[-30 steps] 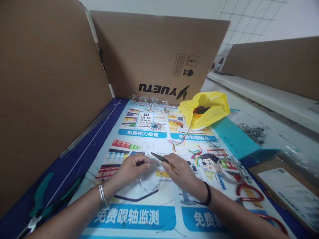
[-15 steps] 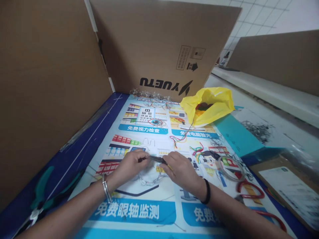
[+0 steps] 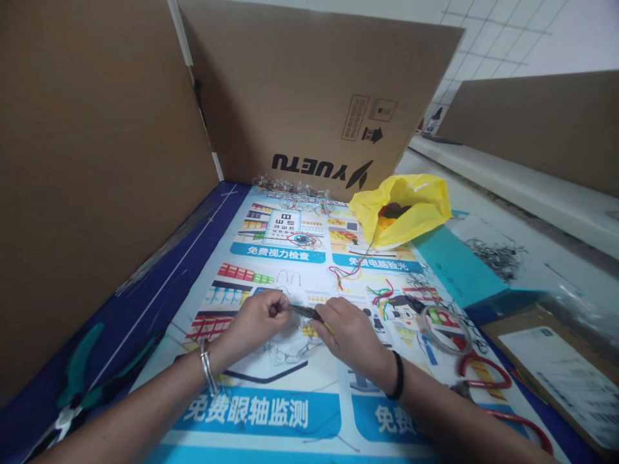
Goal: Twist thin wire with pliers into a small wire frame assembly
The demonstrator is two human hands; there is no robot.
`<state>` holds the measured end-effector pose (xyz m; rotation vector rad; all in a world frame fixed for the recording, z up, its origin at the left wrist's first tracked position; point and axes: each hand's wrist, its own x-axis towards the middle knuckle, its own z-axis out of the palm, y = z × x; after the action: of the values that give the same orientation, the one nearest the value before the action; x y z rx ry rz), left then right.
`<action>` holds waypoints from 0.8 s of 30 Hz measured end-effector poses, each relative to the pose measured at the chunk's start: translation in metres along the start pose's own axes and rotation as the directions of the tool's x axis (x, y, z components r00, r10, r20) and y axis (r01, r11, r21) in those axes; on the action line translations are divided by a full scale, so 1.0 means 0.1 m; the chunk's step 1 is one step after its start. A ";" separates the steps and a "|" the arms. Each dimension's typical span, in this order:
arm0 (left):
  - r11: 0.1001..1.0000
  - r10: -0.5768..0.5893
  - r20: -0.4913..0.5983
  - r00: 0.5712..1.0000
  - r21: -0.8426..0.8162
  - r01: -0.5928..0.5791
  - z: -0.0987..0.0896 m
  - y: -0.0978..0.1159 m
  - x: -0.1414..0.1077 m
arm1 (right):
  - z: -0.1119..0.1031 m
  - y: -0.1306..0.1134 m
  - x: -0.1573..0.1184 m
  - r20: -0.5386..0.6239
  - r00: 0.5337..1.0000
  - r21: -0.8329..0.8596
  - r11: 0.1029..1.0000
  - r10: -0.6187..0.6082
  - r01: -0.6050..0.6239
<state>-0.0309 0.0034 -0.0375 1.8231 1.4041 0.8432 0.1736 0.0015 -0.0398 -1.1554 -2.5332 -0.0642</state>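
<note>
Over the middle of the printed sheet, my right hand [image 3: 352, 332] is closed round the handles of small pliers [image 3: 305, 312], whose jaws point left. The jaws reach the fingertips of my left hand [image 3: 261, 317], which pinches something too small to make out. Thin bent wire [image 3: 285, 353] hangs or lies just below the two hands; which of these I cannot tell. Red, green and yellow threads [image 3: 383, 298] lie beyond my right hand, with another bunch [image 3: 344, 274] further back.
Green-handled pliers [image 3: 80, 380] lie at the left, red-handled ones [image 3: 488, 380] at the right beside a clear ring [image 3: 447, 330]. A yellow bag [image 3: 425, 216] stands at the back right. Cardboard walls [image 3: 309, 84] close off the back and left. Wire pieces [image 3: 498, 258] lie right.
The camera view has shifted slightly. Both hands keep nearly the same pose, with the pliers' jaws still at my left fingertips.
</note>
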 end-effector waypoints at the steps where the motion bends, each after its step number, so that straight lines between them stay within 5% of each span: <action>1: 1.000 0.003 -0.009 1.000 0.001 -0.003 0.00 0.00 0.00 | 0.00 -0.01 0.00 0.003 1.000 -0.011 1.000 -0.001 0.002; 18: 0.996 0.088 0.007 0.996 0.002 -0.088 -0.02 0.07 -0.01 | -0.04 -0.06 0.02 0.011 0.999 -0.078 0.996 -0.034 0.035; 24: 0.992 0.060 0.085 0.995 -0.111 -0.050 -0.04 0.02 0.02 | -0.05 -0.06 0.01 0.012 0.999 -0.088 0.995 -0.038 0.039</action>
<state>-0.0323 0.0049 -0.0333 1.8007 1.2332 0.8401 0.1697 -0.0026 -0.0342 -1.1419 -2.5859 -0.1818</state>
